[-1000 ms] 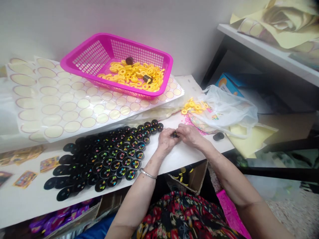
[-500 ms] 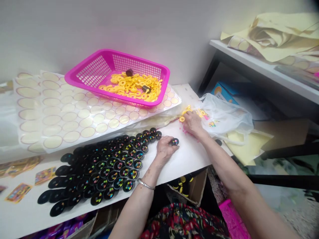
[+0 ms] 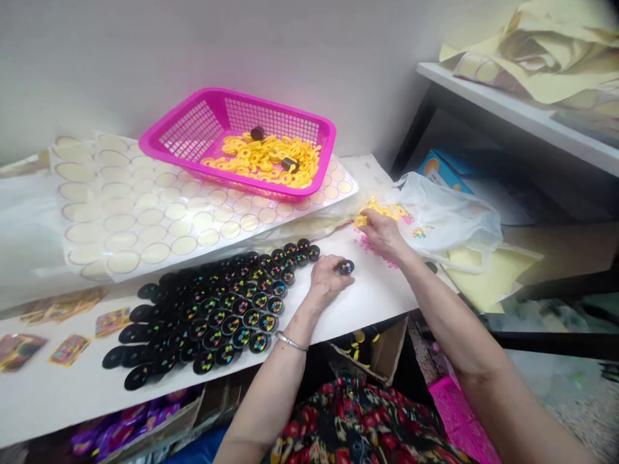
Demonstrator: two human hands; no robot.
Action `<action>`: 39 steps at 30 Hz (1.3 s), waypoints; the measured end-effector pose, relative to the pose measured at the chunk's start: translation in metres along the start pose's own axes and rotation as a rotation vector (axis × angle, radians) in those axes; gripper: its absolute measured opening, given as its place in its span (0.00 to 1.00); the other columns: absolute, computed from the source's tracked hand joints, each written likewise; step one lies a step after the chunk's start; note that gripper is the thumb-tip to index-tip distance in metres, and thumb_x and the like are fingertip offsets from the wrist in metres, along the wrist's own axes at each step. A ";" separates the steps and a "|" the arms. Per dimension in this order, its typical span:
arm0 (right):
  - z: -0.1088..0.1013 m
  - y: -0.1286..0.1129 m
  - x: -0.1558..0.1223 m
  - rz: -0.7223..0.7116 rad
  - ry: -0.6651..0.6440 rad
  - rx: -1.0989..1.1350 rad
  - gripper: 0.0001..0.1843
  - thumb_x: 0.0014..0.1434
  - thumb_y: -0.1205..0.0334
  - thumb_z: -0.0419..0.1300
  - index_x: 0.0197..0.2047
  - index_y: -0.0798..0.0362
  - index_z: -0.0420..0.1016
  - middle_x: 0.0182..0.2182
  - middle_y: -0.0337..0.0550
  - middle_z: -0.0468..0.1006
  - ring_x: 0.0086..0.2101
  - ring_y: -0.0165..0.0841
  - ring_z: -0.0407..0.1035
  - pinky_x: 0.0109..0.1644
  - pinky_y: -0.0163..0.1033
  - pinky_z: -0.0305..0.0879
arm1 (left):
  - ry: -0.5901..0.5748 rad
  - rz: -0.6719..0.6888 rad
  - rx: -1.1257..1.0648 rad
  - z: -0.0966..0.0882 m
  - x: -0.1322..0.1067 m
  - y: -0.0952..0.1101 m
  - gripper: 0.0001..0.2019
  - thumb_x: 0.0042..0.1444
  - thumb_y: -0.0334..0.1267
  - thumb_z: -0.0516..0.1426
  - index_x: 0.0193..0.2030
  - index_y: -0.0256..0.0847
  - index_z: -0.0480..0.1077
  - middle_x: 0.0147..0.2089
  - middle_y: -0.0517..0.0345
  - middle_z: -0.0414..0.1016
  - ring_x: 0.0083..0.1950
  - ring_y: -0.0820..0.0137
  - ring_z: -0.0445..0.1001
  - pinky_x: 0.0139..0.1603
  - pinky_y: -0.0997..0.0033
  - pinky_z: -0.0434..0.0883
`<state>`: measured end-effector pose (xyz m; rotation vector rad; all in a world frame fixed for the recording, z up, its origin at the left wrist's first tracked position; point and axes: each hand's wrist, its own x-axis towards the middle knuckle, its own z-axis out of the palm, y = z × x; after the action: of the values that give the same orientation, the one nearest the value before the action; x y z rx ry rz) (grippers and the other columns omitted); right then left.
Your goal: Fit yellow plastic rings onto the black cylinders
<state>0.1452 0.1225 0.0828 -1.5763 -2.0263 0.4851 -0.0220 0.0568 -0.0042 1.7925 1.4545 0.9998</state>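
My left hand point(image 3: 327, 278) rests on the white table point(image 3: 367, 298) with its fingertips closed on a small black disc point(image 3: 346, 267) that has coloured dots on top. Just left of it lie rows of several similar black discs point(image 3: 227, 309). My right hand point(image 3: 382, 233) reaches to a little heap of yellow rings point(image 3: 374, 209) by a clear plastic bag point(image 3: 449, 219); its fingers are curled on the rings. Pink beads point(image 3: 368, 245) are scattered under that hand.
A pink basket point(image 3: 184, 132) with yellow rings and two dark caps sits at the back on sheets of round stickers point(image 3: 145, 219). Small printed cards point(image 3: 68, 348) lie at the left. A shelf with yellow paper point(image 3: 532, 58) stands at the right. Cardboard boxes point(image 3: 382, 351) sit under the table.
One second ago both hands were together on the black disc. My right hand has since left it and gone up-right to the yellow rings, while my left hand stays on the disc.
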 end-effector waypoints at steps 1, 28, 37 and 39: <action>-0.001 -0.003 -0.010 0.024 -0.024 0.211 0.15 0.53 0.61 0.56 0.44 0.57 0.71 0.29 0.44 0.72 0.30 0.34 0.64 0.34 0.38 0.59 | -0.010 0.006 -0.016 -0.001 0.000 0.000 0.19 0.32 0.33 0.65 0.37 0.40 0.74 0.34 0.58 0.74 0.38 0.67 0.68 0.42 0.67 0.66; 0.026 -0.015 -0.068 0.154 -0.213 0.715 0.11 0.45 0.60 0.62 0.33 0.55 0.78 0.27 0.38 0.68 0.26 0.27 0.61 0.29 0.34 0.56 | 0.007 -0.070 -0.377 -0.010 -0.002 0.019 0.13 0.53 0.44 0.55 0.30 0.38 0.76 0.29 0.56 0.74 0.33 0.72 0.70 0.36 0.73 0.65; 0.043 -0.020 -0.072 0.437 -0.131 0.953 0.18 0.44 0.51 0.62 0.30 0.59 0.76 0.16 0.35 0.66 0.16 0.23 0.55 0.19 0.31 0.51 | 0.005 -0.100 -0.372 -0.010 -0.003 0.020 0.12 0.52 0.43 0.56 0.30 0.38 0.76 0.30 0.56 0.74 0.31 0.73 0.70 0.33 0.74 0.66; 0.048 -0.021 -0.071 0.474 -0.089 0.965 0.18 0.46 0.51 0.61 0.29 0.59 0.75 0.14 0.35 0.65 0.15 0.23 0.55 0.17 0.31 0.50 | 0.006 -0.111 -0.369 -0.010 -0.003 0.019 0.12 0.52 0.43 0.56 0.30 0.37 0.76 0.29 0.57 0.73 0.31 0.73 0.70 0.33 0.74 0.65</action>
<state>0.1132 0.0499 0.0439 -1.3563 -1.1020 1.4576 -0.0207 0.0504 0.0160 1.4299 1.2606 1.1319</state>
